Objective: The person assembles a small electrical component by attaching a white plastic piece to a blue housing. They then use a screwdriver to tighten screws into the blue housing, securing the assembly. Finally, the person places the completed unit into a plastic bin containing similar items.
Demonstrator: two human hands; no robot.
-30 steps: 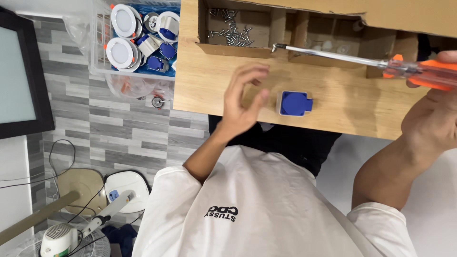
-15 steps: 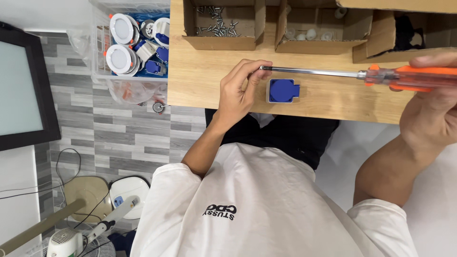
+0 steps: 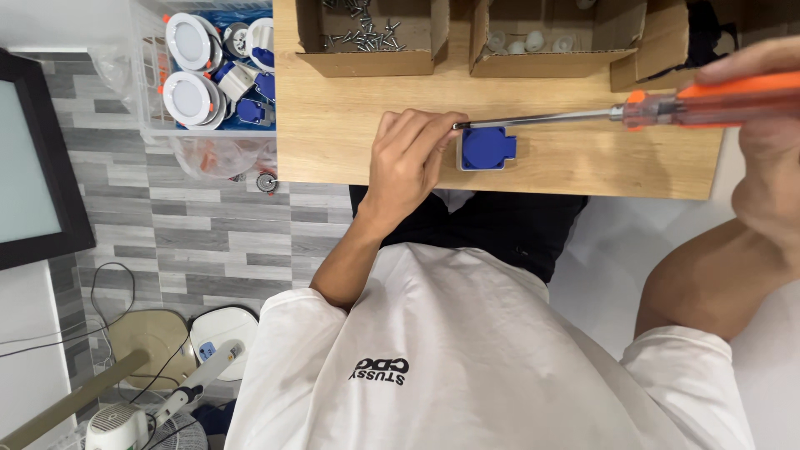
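The person's left hand (image 3: 408, 162) rests on the wooden table (image 3: 350, 137), fingers curled together, the fingertips pressed against the left edge of a small blue socket module (image 3: 487, 148) that lies flat on the wood. The tip of a long screwdriver (image 3: 583, 113) sits right at those fingertips, just above the module's upper left corner; whether the fingers pinch the shaft or merely steady it, I cannot tell. The shaft runs away from the fingers to an orange handle, which the right hand (image 3: 771, 133) grips with fingers wrapped closed around it. Beyond the left fingertips, at the far side of the table, stands an open cardboard box of screws (image 3: 375, 37), and next to it a second cardboard box (image 3: 554, 46) holding small white parts. Off to the outer side of the left hand, past the table's edge, a clear plastic bin (image 3: 212, 71) holds round white fittings and blue pieces
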